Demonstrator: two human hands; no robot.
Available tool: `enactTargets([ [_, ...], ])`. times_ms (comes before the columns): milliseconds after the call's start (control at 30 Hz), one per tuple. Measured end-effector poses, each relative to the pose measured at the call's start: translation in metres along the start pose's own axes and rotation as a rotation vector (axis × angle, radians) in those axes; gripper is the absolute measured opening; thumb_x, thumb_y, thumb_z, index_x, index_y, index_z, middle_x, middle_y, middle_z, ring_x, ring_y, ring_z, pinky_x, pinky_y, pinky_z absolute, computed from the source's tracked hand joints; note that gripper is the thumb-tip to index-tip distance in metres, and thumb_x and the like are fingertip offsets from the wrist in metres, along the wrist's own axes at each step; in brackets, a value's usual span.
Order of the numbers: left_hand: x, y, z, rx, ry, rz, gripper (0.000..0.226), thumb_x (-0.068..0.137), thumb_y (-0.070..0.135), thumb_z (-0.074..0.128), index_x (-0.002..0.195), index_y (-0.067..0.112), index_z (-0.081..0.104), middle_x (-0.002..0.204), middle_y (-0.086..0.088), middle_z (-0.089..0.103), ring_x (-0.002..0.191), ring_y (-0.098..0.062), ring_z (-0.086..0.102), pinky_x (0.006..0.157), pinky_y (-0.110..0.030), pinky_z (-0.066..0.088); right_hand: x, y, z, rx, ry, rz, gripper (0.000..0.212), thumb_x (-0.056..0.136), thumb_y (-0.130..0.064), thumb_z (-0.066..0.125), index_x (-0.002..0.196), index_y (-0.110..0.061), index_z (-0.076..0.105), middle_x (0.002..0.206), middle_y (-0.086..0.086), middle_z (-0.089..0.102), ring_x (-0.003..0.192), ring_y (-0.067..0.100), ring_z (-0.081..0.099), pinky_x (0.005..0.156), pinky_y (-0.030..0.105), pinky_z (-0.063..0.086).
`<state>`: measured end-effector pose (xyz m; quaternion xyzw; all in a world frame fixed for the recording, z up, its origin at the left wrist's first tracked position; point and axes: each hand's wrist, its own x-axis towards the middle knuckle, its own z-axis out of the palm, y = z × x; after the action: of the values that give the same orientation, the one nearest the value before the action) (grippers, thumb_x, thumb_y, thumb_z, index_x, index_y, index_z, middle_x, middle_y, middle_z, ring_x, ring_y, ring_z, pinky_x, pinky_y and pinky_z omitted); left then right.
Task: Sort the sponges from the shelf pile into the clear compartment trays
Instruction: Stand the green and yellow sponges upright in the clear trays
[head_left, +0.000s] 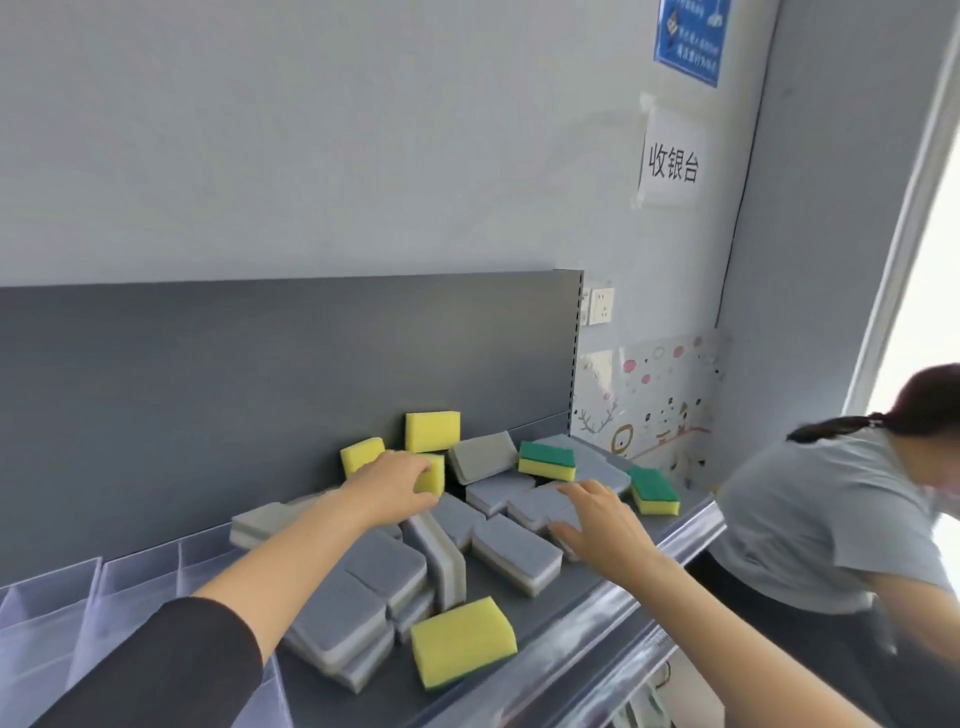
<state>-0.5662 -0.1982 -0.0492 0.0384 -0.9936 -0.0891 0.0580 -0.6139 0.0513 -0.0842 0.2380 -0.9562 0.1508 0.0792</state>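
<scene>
While left grip (387, 486) holds yellow sponge (432, 475), right grip (597, 525) splays.

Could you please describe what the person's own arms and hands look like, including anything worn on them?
The left hand and right hand are bare: no gloves, no ring or watch showing. The left arm wears a black sleeve ending near the elbow, forearm uncovered. The right forearm is uncovered as far as the picture shows; no sleeve in view.
</scene>
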Motion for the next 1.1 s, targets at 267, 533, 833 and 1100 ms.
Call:
enactTargets([
  [267, 0.068, -0.005, 0.006, -0.025, 0.029, 0.016, 0.050, 0.089, 0.030, 0.052, 0.135, 0.013, 0.045, 0.142, -0.005, 0.045, 0.132, -0.022, 0.040, 0.104, -0.037, 0.039, 0.046, 0.030, 0.004, -0.013, 0.031, 0.082, 0.050, 0.093, -0.037, 0.048, 0.137, -0.015, 0.038, 0.136, 0.005, 0.046, 0.124, 0.022, 0.044, 0.099, 0.032, 0.043],
  [533, 0.114, 0.004, 0.019, -0.004, 0.031, 0.079, 0.047, 0.093, 0.031, 0.050, 0.135, 0.012, 0.044, 0.142, -0.004, 0.045, 0.132, -0.020, 0.038, 0.103, -0.034, 0.039, 0.083, 0.053, 0.016, 0.021, 0.013, 0.114, 0.048, 0.093, -0.036, 0.048, 0.135, -0.013, 0.040, 0.134, 0.007, 0.048, 0.123, 0.023, 0.045, 0.099, 0.035, 0.043],
  [833, 0.149, 0.003, 0.022, 0.059, 0.122, 0.007, 0.048, 0.092, 0.027, 0.049, 0.137, 0.015, 0.041, 0.140, -0.004, 0.044, 0.132, -0.022, 0.034, 0.103, -0.035, 0.035, 0.139, 0.090, 0.024, 0.030, -0.064, 0.106, 0.050, 0.094, -0.036, 0.047, 0.137, -0.013, 0.039, 0.137, 0.010, 0.046, 0.125, 0.026, 0.044, 0.101, 0.040, 0.041],
  [1100, 0.165, -0.008, 0.031, 0.213, 0.151, -0.095, 0.045, 0.092, 0.029, 0.050, 0.133, 0.014, 0.043, 0.137, -0.003, 0.046, 0.128, -0.022, 0.039, 0.103, -0.034, 0.036, 0.188, 0.102, 0.044, 0.036, -0.175, 0.055, 0.052, 0.094, -0.040, 0.044, 0.136, -0.010, 0.037, 0.137, 0.011, 0.045, 0.123, 0.028, 0.045, 0.099, 0.038, 0.042],
])
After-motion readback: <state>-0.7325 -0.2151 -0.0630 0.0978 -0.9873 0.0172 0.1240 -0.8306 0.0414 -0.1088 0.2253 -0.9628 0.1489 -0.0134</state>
